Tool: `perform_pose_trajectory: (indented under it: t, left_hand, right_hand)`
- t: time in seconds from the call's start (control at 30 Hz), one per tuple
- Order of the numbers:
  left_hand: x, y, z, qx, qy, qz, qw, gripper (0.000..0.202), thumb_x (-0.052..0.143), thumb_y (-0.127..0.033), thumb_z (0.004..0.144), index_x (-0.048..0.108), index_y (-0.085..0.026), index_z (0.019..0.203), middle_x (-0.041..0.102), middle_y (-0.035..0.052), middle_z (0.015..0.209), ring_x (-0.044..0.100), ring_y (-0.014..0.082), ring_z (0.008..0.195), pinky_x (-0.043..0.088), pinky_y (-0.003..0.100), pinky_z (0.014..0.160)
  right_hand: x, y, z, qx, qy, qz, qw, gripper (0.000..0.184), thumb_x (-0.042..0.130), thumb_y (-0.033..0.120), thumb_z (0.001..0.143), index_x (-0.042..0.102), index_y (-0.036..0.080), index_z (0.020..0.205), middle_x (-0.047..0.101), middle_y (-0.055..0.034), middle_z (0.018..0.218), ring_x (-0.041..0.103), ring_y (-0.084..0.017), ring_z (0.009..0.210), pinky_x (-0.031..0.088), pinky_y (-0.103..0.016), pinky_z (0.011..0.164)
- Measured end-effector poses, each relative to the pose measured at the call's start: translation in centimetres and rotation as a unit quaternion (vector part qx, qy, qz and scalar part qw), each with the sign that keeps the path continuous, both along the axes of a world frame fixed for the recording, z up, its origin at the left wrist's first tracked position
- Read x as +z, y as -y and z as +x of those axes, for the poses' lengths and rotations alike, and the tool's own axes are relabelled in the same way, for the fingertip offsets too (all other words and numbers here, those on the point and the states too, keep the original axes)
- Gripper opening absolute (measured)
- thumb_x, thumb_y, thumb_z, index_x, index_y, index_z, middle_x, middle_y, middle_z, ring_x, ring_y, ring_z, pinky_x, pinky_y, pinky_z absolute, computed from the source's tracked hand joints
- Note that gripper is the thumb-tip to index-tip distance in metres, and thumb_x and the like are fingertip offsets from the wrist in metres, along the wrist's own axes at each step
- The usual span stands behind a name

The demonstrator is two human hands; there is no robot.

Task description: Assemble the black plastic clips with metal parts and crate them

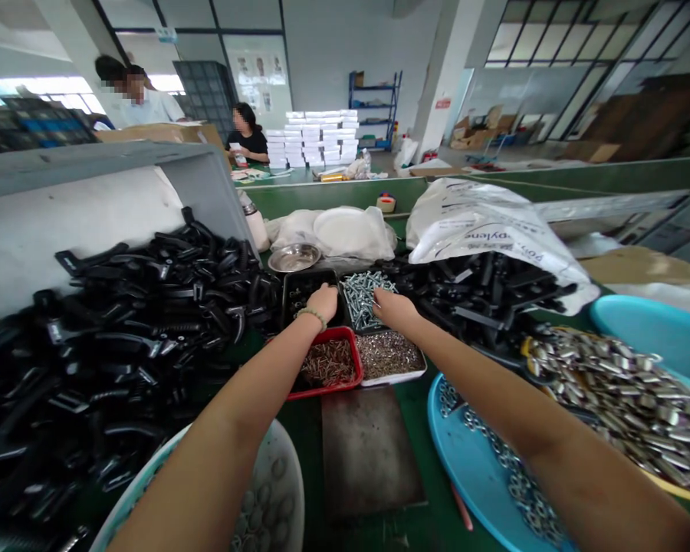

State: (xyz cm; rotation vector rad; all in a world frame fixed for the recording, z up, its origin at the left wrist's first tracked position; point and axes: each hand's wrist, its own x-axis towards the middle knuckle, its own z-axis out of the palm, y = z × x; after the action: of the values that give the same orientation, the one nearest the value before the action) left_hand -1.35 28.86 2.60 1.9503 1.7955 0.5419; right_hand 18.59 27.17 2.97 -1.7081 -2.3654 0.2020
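Observation:
My left hand (322, 302) reaches into a black tray (286, 300) of small dark parts, its fingers curled together; whatever is in them is hidden. Beside it, my right hand (392, 307) dips into a tray of silver screws (357, 295), thumb and fingers pinched at the screws. Nearer to me sit a red tray (359, 360) of copper-coloured pins or rivets (329, 363) and a white tray (399, 377) full of tiny metal pieces (388, 353). A bare dark metal plate (371, 452) lies between my forearms.
Black handle-like parts (149, 337) heap on the left, spilling from a grey bin (207, 184). Black parts (483, 287) lie under a white sack (488, 222) at right. Blue basin (454, 452) holds metal rings; metal cylinders (626, 391) pile beyond. Co-workers (250, 142) are behind.

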Motion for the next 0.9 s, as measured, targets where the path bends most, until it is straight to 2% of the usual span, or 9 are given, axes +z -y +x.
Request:
perform_pose_trajectory:
  t: [0.2, 0.33, 0.4, 0.5, 0.53, 0.57, 0.7, 0.8, 0.9]
  left_hand:
    - [1.2, 2.7, -0.5, 0.036, 0.122, -0.012, 0.992, 0.013, 0.058, -0.008, 0.077, 0.061, -0.013, 0.089, 0.063, 0.0144, 0.105, 0.056, 0.0258, 0.11, 0.039, 0.041, 0.099]
    - [2.7, 7.9, 0.3, 0.039, 0.26, -0.031, 0.964, 0.019, 0.05, -0.02, 0.088, 0.06, -0.011, 0.101, 0.065, 0.0131, 0.102, 0.064, 0.0179, 0.09, 0.051, 0.033, 0.085]
    - [3.2, 11.8, 1.1, 0.028, 0.401, -0.082, 0.912, 0.021, 0.052, -0.024, 0.088, 0.061, -0.012, 0.102, 0.067, 0.0103, 0.098, 0.066, 0.0146, 0.083, 0.054, 0.029, 0.08]
    - [3.5, 17.7, 1.9, 0.031, 0.636, -0.192, 0.746, 0.021, 0.065, -0.019, 0.079, 0.064, -0.013, 0.1, 0.069, 0.0062, 0.093, 0.066, 0.0126, 0.08, 0.055, 0.024, 0.078]
    - [3.5, 19.4, 2.1, 0.04, 0.678, -0.213, 0.702, 0.022, 0.067, -0.016, 0.077, 0.065, -0.014, 0.099, 0.069, 0.0054, 0.092, 0.066, 0.0122, 0.08, 0.054, 0.024, 0.079]
    - [3.4, 20.8, 2.2, 0.049, 0.696, -0.219, 0.682, 0.023, 0.067, -0.015, 0.076, 0.065, -0.014, 0.099, 0.069, 0.0047, 0.092, 0.066, 0.0117, 0.081, 0.054, 0.023, 0.079]
    - [3.1, 24.9, 3.1, 0.063, 0.715, -0.192, 0.669, 0.024, 0.068, -0.015, 0.075, 0.066, -0.014, 0.099, 0.069, 0.0042, 0.097, 0.065, 0.0122, 0.089, 0.051, 0.024, 0.086]
    - [2.7, 26.8, 3.8, 0.033, 0.691, -0.166, 0.703, 0.036, 0.074, -0.013, 0.067, 0.065, -0.016, 0.102, 0.069, 0.004, 0.103, 0.063, 0.0151, 0.098, 0.047, 0.028, 0.093]
    - [2.5, 28.4, 3.8, 0.029, 0.673, -0.145, 0.725, 0.034, 0.074, -0.012, 0.066, 0.065, -0.016, 0.098, 0.069, 0.0033, 0.1, 0.063, 0.0155, 0.095, 0.048, 0.028, 0.091]
  right_hand:
    - [2.8, 5.5, 1.3, -0.004, -0.128, 0.029, 0.991, 0.014, 0.047, 0.02, 0.085, 0.057, 0.018, 0.094, 0.066, -0.0039, 0.087, 0.062, -0.014, 0.08, 0.045, -0.023, 0.07]
    - [3.8, 11.6, 0.2, 0.028, -0.311, 0.066, 0.948, 0.015, 0.05, 0.021, 0.084, 0.059, 0.02, 0.095, 0.066, -0.0013, 0.085, 0.061, -0.013, 0.075, 0.046, -0.024, 0.068]
    - [3.7, 14.6, -0.7, 0.051, -0.397, 0.085, 0.913, 0.013, 0.053, 0.024, 0.083, 0.06, 0.022, 0.094, 0.066, -0.0011, 0.083, 0.061, -0.014, 0.073, 0.047, -0.026, 0.068]
    - [3.1, 18.2, -1.8, 0.06, -0.428, 0.109, 0.895, 0.01, 0.056, 0.024, 0.082, 0.059, 0.025, 0.091, 0.065, -0.0008, 0.082, 0.06, -0.014, 0.071, 0.048, -0.028, 0.065]
    - [2.9, 19.1, -2.1, 0.06, -0.428, 0.116, 0.894, 0.009, 0.056, 0.023, 0.082, 0.058, 0.025, 0.09, 0.065, -0.0007, 0.081, 0.06, -0.014, 0.07, 0.048, -0.027, 0.064]
    - [2.5, 19.8, -2.3, 0.062, -0.427, 0.123, 0.894, 0.008, 0.055, 0.023, 0.082, 0.057, 0.025, 0.089, 0.064, -0.0006, 0.08, 0.059, -0.014, 0.068, 0.048, -0.027, 0.063]
    - [1.1, 22.1, -2.1, 0.1, -0.362, 0.171, 0.911, 0.009, 0.054, 0.021, 0.084, 0.058, 0.024, 0.092, 0.063, -0.0034, 0.08, 0.059, -0.017, 0.073, 0.049, -0.03, 0.066]
    - [0.3, 23.6, -1.4, 0.145, -0.281, 0.179, 0.932, 0.015, 0.054, 0.023, 0.085, 0.061, 0.022, 0.098, 0.062, -0.0082, 0.086, 0.058, -0.021, 0.082, 0.048, -0.037, 0.073]
    - [0.0, 25.3, -0.8, 0.155, -0.337, 0.105, 0.923, 0.029, 0.055, 0.026, 0.085, 0.056, 0.026, 0.114, 0.06, -0.0083, 0.094, 0.058, -0.022, 0.087, 0.049, -0.038, 0.077]
